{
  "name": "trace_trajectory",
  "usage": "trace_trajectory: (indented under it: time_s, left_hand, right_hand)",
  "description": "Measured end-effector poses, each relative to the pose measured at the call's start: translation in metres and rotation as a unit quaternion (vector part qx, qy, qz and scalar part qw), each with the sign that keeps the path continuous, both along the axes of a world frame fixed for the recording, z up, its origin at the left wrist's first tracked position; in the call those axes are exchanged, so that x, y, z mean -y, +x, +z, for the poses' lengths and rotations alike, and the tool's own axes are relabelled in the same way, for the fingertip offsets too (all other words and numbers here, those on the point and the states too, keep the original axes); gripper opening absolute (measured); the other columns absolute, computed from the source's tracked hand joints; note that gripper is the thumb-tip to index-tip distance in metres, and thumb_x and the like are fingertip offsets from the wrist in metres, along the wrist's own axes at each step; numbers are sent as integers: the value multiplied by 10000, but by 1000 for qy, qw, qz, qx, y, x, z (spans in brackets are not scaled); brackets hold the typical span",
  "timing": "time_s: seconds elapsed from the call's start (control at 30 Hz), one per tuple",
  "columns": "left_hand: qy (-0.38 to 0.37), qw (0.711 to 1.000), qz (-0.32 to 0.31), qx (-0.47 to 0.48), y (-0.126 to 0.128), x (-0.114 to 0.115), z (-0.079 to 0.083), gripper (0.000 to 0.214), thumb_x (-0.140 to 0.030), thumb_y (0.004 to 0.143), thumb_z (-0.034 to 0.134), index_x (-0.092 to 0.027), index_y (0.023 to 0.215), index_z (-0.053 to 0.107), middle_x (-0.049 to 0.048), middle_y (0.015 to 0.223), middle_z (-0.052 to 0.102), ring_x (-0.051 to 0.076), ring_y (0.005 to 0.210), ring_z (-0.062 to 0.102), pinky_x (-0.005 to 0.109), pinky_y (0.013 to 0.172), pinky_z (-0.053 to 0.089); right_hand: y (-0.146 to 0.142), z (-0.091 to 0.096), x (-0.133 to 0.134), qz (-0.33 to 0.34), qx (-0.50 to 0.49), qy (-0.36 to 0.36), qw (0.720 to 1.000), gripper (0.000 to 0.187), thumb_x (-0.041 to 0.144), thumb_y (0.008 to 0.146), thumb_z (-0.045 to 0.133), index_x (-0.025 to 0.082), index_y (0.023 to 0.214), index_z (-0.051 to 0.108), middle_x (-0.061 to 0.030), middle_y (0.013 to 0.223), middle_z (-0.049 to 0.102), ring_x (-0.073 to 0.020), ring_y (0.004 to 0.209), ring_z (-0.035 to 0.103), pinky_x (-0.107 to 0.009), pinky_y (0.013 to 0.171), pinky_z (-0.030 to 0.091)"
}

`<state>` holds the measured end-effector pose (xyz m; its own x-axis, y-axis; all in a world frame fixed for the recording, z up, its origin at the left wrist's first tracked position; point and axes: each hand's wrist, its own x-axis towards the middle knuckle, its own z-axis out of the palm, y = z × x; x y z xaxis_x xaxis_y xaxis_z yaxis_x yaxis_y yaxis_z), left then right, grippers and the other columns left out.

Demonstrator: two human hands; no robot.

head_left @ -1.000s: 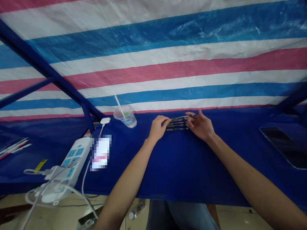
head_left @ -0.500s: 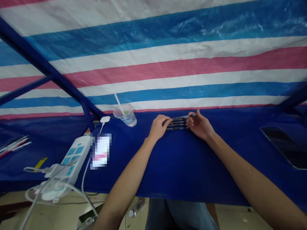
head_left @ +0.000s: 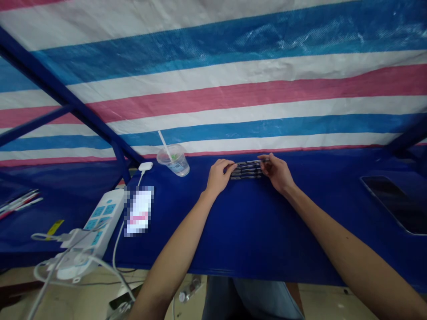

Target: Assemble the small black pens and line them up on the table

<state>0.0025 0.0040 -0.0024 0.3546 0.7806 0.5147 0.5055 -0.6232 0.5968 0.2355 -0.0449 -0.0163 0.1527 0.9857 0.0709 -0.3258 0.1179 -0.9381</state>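
At a blue-covered worktop (head_left: 240,235), with a pink, white and blue striped tarpaulin (head_left: 233,84) filling the view behind it. A dark blue metal frame tube (head_left: 63,98) runs diagonally across the tarpaulin at left. Below the worktop's front edge, a beige floor (head_left: 320,302) and the person's jeans (head_left: 247,300) show, with a small bottle (head_left: 190,289) lying on the floor.

Right end of worktop: a dark smartphone (head_left: 393,204) lies flat, cut off by the frame edge. Left side: a white power strip (head_left: 103,218) with blue sockets and white cables trailing over the edge. Beside it sits a flat item, pixelated and unreadable (head_left: 139,211). Farther back, a clear plastic cup with a straw (head_left: 173,161) stands upright, near a small white charger (head_left: 145,166). A few pens (head_left: 20,202) lie at the far left.

Centre: a tight side-by-side row of dark pens (head_left: 247,170) lies on the worktop, well forward of the cup; exact count hard to tell. The left hand (head_left: 219,177) curls its fingers (head_left: 230,167) over the row's left end. The right hand (head_left: 276,173) grips the right end, fingers (head_left: 263,159) closed narrowly on the barrels. The row sits between both hands.
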Motion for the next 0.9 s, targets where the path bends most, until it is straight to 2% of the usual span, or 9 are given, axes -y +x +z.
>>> trace_trajectory:
  time_s: [0.1, 0.2, 0.27, 0.43, 0.57, 0.7, 0.83, 0.9]
  left_hand:
    - [-11, 1000, 16, 15, -1, -3, -3, 86, -273, 968, 695, -217, 985, 759, 30, 915, 733, 178, 830, 659, 335, 827, 525]
    - [-37, 999, 17, 20, -3, -7, -8, 78, -238, 946, 714, -221, 1006, 760, 26, 934, 744, 172, 816, 670, 326, 828, 533]
    - [-60, 998, 20, 19, -4, -10, -11, 94, -216, 937, 715, -223, 1019, 760, 23, 936, 751, 172, 818, 682, 322, 828, 539]
    - [-83, 995, 46, -2, -5, -12, -12, 101, -191, 926, 720, -220, 1013, 762, 22, 908, 745, 181, 832, 689, 321, 827, 543]
    - [-78, 993, 72, -53, -3, -9, -7, 94, -198, 945, 705, -219, 1009, 770, 44, 951, 739, 208, 907, 675, 349, 872, 534]
    - [-82, 986, 97, -109, -1, -4, -3, 139, -267, 989, 661, -219, 1039, 782, 65, 1072, 735, 248, 1049, 636, 385, 941, 519]
    - [-96, 981, 103, -137, 0, -3, -3, 208, -324, 1020, 613, -219, 1048, 791, 69, 1126, 725, 251, 1096, 605, 386, 956, 517]
    - [-94, 981, 97, -140, 0, -4, -3, 235, -352, 1031, 594, -227, 1082, 787, 71, 1151, 720, 252, 1115, 598, 391, 973, 512]
  right_hand:
    - [-1, -6, -1, -66, 130, 40, 988, 371, 544, 874, 702, 211, 1035, 733, -14, 750, 628, -142, 597, 499, -292, 547, 371]
    - [-2, -9, 0, -144, 269, 65, 950, 358, 496, 899, 671, 195, 1088, 720, -52, 834, 689, -190, 711, 598, -347, 677, 481]
    - [-2, -10, 1, -178, 330, 71, 924, 347, 467, 908, 653, 191, 1110, 712, -76, 887, 718, -215, 760, 626, -382, 742, 507]
    - [1, -17, -3, -177, 415, 55, 891, 382, 454, 933, 574, 180, 1128, 754, -126, 936, 734, -276, 850, 653, -461, 851, 525]
    - [5, -24, -9, -158, 441, 31, 883, 481, 414, 947, 497, 163, 1286, 728, -171, 1077, 731, -324, 1026, 653, -508, 947, 514]
    - [3, -28, -12, -143, 477, 16, 867, 550, 383, 938, 478, 118, 1382, 667, -195, 1178, 718, -346, 1208, 586, -527, 1041, 463]
    - [0, -30, -13, -139, 533, -6, 835, 490, 414, 943, 507, 157, 1308, 708, -173, 1277, 706, -386, 1263, 511, -588, 1050, 406]
    - [-2, -30, -12, -138, 544, 3, 827, 452, 450, 961, 507, 188, 1259, 725, -151, 1327, 694, -396, 1256, 499, -603, 1038, 390]
